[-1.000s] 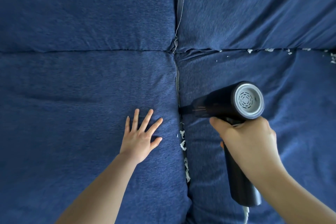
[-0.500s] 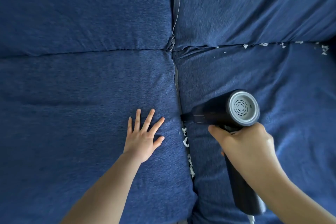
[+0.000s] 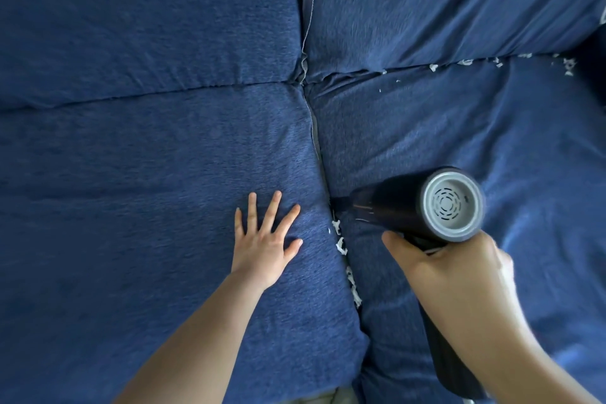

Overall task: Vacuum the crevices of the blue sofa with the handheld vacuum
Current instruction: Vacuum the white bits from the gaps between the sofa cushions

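The blue sofa (image 3: 147, 174) fills the head view, with two seat cushions meeting at a centre crevice (image 3: 319, 161). My right hand (image 3: 452, 275) grips the handle of the black handheld vacuum (image 3: 403, 207), whose grey rear cap faces me. Its narrow nozzle (image 3: 337, 203) pokes into the centre crevice. White scraps (image 3: 341, 244) lie in the crevice just below the nozzle. My left hand (image 3: 265, 244) presses flat on the left seat cushion with fingers spread, a little left of the crevice.
More white scraps (image 3: 465, 62) line the crevice between the right seat cushion and the back cushion (image 3: 442, 3), up to the far right. The sofa's front edge shows at the bottom centre.
The vacuum nozzle has slid down the centre crevice toward me, and the scraps nearest it are gone. My left hand stays flat on the cushion.
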